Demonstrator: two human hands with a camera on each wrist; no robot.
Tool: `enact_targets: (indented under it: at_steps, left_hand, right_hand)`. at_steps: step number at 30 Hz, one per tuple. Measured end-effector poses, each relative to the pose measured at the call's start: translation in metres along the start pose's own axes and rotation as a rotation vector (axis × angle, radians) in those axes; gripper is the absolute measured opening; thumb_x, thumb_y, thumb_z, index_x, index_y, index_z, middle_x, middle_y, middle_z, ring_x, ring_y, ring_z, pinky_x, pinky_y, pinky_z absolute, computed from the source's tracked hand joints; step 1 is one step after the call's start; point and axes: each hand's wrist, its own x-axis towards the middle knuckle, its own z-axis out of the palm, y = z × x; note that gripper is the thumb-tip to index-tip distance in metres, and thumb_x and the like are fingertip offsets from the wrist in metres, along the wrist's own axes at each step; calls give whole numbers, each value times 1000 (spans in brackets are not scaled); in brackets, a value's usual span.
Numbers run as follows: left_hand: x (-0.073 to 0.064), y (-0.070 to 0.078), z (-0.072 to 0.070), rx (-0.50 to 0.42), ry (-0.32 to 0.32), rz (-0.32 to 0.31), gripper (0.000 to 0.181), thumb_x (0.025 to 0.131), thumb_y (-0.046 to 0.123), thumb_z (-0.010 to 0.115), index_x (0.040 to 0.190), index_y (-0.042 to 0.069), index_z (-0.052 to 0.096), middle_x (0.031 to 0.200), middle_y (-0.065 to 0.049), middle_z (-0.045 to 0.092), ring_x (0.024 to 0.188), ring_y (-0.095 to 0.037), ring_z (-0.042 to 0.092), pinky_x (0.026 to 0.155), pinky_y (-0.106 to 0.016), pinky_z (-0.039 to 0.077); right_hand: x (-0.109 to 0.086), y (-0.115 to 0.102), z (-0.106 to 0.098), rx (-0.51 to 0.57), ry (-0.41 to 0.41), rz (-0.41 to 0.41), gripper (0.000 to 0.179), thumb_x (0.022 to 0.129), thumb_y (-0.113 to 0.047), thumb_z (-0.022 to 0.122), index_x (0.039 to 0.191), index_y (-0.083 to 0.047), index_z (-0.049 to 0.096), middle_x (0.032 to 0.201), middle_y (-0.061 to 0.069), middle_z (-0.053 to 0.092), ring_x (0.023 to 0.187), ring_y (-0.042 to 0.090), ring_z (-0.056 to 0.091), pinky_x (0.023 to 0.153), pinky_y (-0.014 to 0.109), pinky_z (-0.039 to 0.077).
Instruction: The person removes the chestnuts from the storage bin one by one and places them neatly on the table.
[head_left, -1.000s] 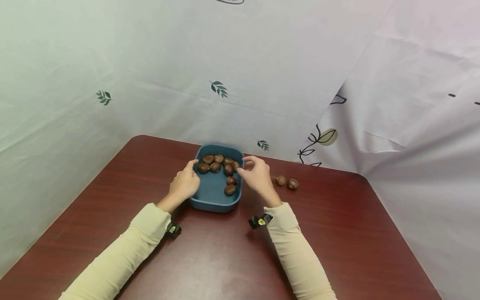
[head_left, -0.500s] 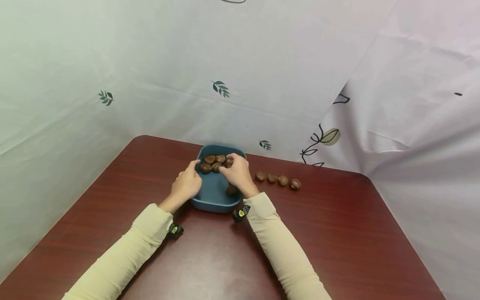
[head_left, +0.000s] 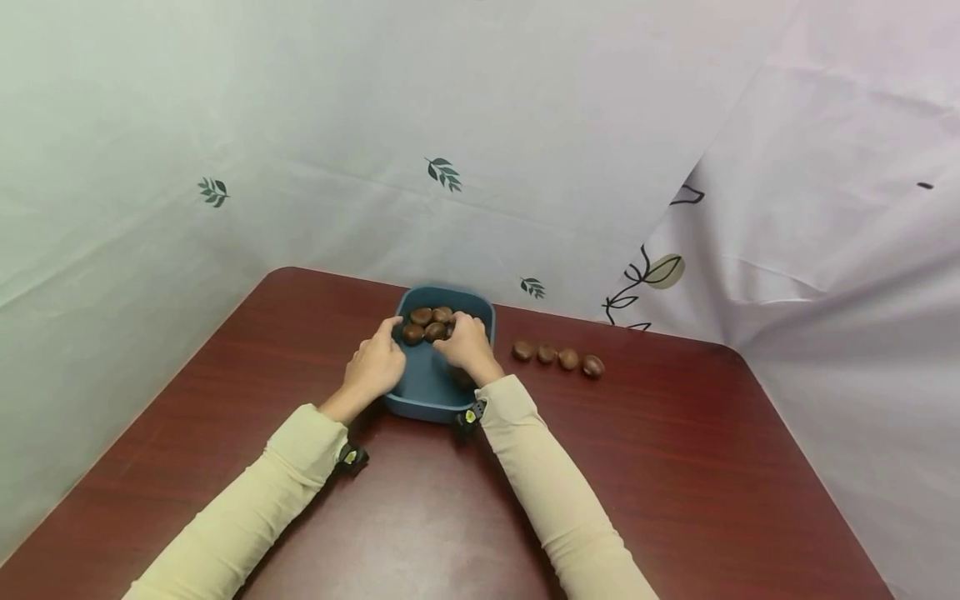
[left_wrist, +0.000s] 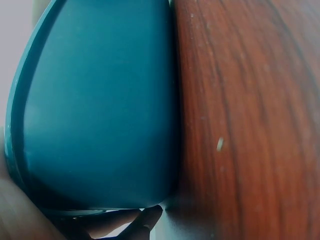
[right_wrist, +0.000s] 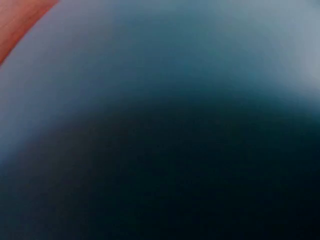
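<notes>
A blue rectangular box (head_left: 423, 410) stands toward the back of the table, with several brown chestnuts (head_left: 422, 317) gathered in its far part. My left hand (head_left: 372, 364) grips the box's left wall. In the left wrist view the thumb (left_wrist: 20, 212) lies at the rim and the fingertips (left_wrist: 150, 217) reach round the box's outer side. My right hand (head_left: 468, 346) is inside the box at the right, thumb and forefinger curled about a chestnut beside the others. It hides the chestnuts under it. Blurred blue and dark surface fills most of the right wrist view.
Several chestnuts (head_left: 568, 359) lie in a row on the red-brown table (head_left: 675, 467), right of the box. A pale cloth (head_left: 337, 100) printed with leaves hangs behind the table's back edge and along its sides.
My right hand has moved left from the box's right rim to the chestnuts inside, uncovering more of the row on the table. My left hand keeps its hold on the box.
</notes>
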Motion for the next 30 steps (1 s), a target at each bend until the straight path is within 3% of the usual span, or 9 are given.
enact_targets:
  at_steps: [7, 13, 17, 21, 30]
  left_hand:
    - [0, 0, -2, -7, -9, 2, 52, 103, 14, 30, 154, 17, 34, 59, -8, 46, 43, -19, 31, 41, -32, 27]
    - [0, 0, -2, -16, -10, 7, 52, 103, 14, 30, 154, 16, 35, 59, -8, 46, 44, -19, 31, 42, -32, 26]
    - [0, 0, -1, -11, -9, 7, 52, 103, 14, 31, 154, 17, 35, 60, -8, 46, 45, -20, 32, 43, -33, 28]
    - [1, 0, 0, -7, -6, 10, 51, 103, 15, 31, 154, 17, 36, 60, -9, 46, 45, -21, 33, 43, -33, 28]
    - [1, 0, -1, -12, -16, 12, 52, 102, 14, 31, 154, 16, 35, 59, -8, 46, 44, -19, 33, 41, -32, 27]
  right_hand:
    - [4, -1, 2, -65, 6, -3, 45, 90, -17, 73, 130, 1, 60, 126, 16, 60, 128, 33, 47, 99, 43, 44]
    - [3, 0, 2, -88, -47, -18, 42, 88, -17, 75, 127, -4, 65, 125, 13, 65, 128, 37, 49, 95, 42, 48]
    - [2, 2, 3, -88, -72, -47, 39, 89, -17, 74, 127, -9, 66, 120, 11, 67, 104, 30, 62, 80, 37, 52]
    - [3, 4, 3, -60, -75, -70, 37, 89, -18, 74, 125, -12, 68, 116, 10, 67, 84, 23, 62, 69, 33, 50]
    - [1, 7, 5, 61, -39, -105, 32, 87, -16, 77, 118, -8, 70, 121, 12, 65, 115, 34, 54, 89, 44, 48]
